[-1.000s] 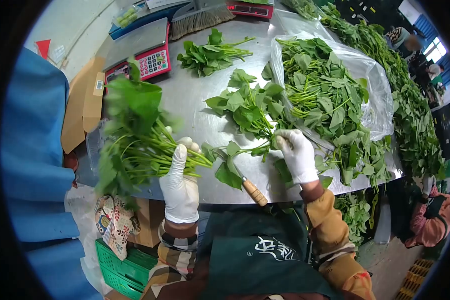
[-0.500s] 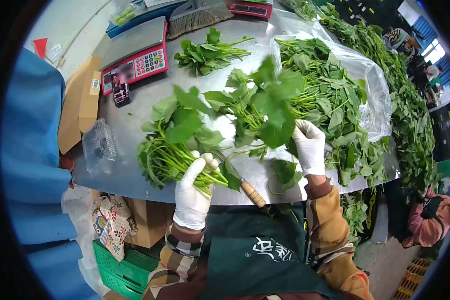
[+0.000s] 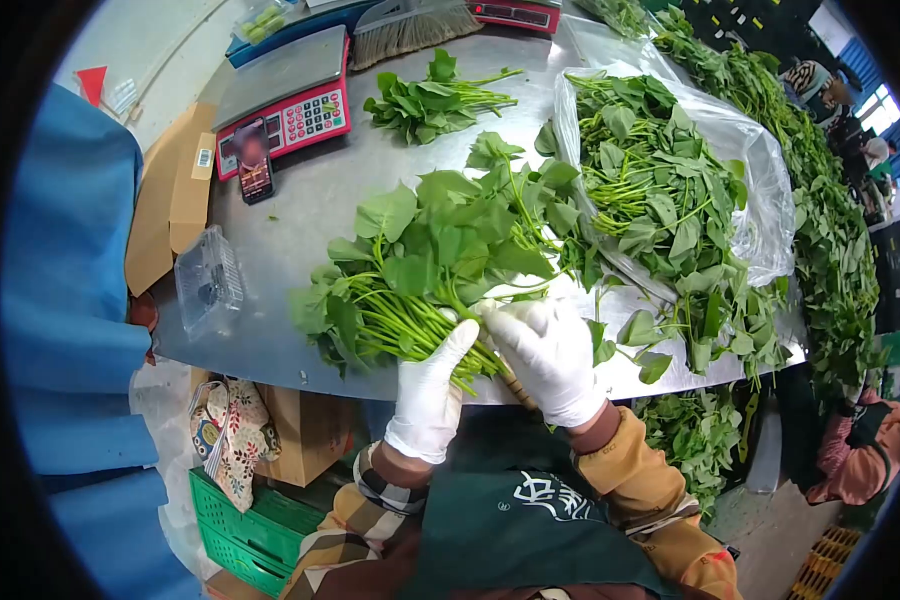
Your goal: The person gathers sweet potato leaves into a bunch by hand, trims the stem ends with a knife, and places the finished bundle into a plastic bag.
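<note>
A bunch of leafy green stems is gripped in my left hand, gloved in white, its leaves fanning up and left. My right hand, also white-gloved, meets the bunch from the right, its fingers closed on stems at the bunch's side. Both hands are close together near the table's front edge. Under my right hand shows part of a wooden handle; the rest of that tool is hidden. Loose greens lie right of my right hand.
A metal table bears a red scale with a phone, a clear plastic box, a small bunch, a broom head and a plastic bag under piled greens. People stand at the right.
My right hand has moved left and down with its leafy stem, from beside the pile to the bunch in my left hand. My left hand has shifted slightly right.
</note>
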